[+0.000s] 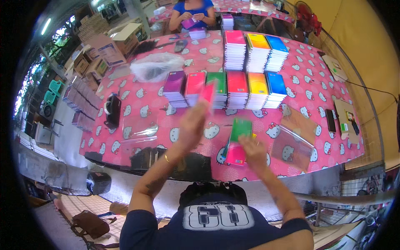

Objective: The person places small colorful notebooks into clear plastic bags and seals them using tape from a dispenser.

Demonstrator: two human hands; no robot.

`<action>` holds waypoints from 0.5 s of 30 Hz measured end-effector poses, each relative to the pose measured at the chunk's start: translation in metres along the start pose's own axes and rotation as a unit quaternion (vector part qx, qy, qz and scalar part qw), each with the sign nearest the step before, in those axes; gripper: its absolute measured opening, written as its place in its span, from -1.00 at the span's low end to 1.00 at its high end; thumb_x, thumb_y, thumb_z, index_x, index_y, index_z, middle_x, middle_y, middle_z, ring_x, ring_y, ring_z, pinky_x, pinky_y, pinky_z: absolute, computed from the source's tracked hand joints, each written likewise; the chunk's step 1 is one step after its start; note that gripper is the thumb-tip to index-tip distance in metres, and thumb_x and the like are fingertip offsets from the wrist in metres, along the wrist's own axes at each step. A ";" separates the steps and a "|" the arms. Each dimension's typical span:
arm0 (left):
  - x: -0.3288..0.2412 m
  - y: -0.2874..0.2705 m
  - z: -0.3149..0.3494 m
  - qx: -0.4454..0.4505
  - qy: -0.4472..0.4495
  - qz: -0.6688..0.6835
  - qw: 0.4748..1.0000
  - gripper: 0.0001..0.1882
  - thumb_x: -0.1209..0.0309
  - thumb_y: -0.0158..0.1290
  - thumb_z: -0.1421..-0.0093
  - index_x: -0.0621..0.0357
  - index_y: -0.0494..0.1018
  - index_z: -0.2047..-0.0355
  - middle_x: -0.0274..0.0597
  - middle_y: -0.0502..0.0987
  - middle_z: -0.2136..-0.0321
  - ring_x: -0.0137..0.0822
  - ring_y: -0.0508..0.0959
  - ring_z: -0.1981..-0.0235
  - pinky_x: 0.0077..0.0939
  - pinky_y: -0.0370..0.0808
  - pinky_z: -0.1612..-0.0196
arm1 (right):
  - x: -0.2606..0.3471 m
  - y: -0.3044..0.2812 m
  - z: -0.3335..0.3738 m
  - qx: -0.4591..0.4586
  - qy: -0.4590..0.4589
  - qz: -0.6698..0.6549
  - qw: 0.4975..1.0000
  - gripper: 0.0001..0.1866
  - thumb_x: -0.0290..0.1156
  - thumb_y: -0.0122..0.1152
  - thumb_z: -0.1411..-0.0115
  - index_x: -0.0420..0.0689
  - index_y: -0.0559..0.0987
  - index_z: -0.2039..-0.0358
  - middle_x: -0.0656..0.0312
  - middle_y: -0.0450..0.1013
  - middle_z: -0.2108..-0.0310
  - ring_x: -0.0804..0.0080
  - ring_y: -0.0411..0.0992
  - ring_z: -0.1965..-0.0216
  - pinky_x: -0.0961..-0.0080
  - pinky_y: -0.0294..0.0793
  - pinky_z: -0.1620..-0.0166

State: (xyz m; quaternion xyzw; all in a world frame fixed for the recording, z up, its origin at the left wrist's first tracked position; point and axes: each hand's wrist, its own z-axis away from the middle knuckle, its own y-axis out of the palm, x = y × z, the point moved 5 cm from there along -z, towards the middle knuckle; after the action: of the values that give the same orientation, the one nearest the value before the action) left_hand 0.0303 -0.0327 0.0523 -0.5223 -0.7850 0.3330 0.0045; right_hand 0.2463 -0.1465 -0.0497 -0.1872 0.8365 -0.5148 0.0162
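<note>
My left hand (194, 123) is closed on a pink notebook (208, 93), tilted up in front of the near row of stacks; both are blurred by motion. My right hand (252, 151) grips the near end of a green notebook (241, 128). Below that green cover lies another pink notebook (236, 156), with slivers of yellow and green showing at its sides. Beyond my hands stand spiral notebooks in stacks: purple (175, 82), pink (195, 83), green (220, 80), a second pink (237, 83), yellow (257, 84) and blue (276, 84). Taller pink, yellow and blue stacks rise behind them.
Clear plastic sleeves (291, 146) lie to the right, another plastic sheet (141, 127) to the left. A crumpled plastic bag (156, 66), a black case (112, 111) and a phone (331, 120) rest on the patterned table (187, 143). Across it, a person (192, 14) handles a purple notebook.
</note>
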 end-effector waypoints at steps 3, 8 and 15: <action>-0.047 0.046 0.049 0.089 0.088 0.081 0.989 -0.51 0.67 0.05 -0.15 0.32 0.42 -0.14 0.17 0.51 -0.04 0.08 0.55 -0.05 -0.10 0.51 -0.09 | 0.003 0.027 0.053 0.038 0.069 -0.066 0.995 -0.61 -0.45 0.18 -0.17 -0.16 0.57 -0.04 0.14 0.53 -0.04 0.21 0.45 -0.07 0.20 0.36 -0.07; -0.052 0.076 0.063 0.178 -0.050 0.114 0.976 -0.51 0.63 0.06 -0.16 0.32 0.42 -0.15 0.16 0.48 -0.10 0.10 0.48 -0.16 -0.07 0.41 -0.23 | -0.038 0.035 0.067 -0.118 0.305 -0.260 0.909 -0.60 -0.34 0.18 -0.31 -0.22 0.51 -0.12 0.04 0.47 -0.11 0.16 0.42 -0.11 0.22 0.34 -0.18; -0.077 0.130 0.150 0.299 0.042 -0.007 0.953 -0.34 0.18 0.18 -0.21 0.26 0.32 -0.24 0.16 0.33 -0.25 0.11 0.33 -0.29 0.00 0.28 -0.30 | -0.048 0.098 0.081 -0.145 0.507 -0.567 0.632 -0.40 -0.35 0.15 -0.36 -0.28 0.23 -0.32 -0.02 0.37 -0.17 0.29 0.38 -0.15 0.37 0.35 -0.21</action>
State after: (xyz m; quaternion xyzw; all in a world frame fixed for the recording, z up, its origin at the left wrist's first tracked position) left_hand 0.1183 -0.1437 -0.1067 -0.5048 -0.6523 0.5303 0.1963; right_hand 0.2794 -0.1608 -0.1810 -0.3339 0.5058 -0.3080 -0.7333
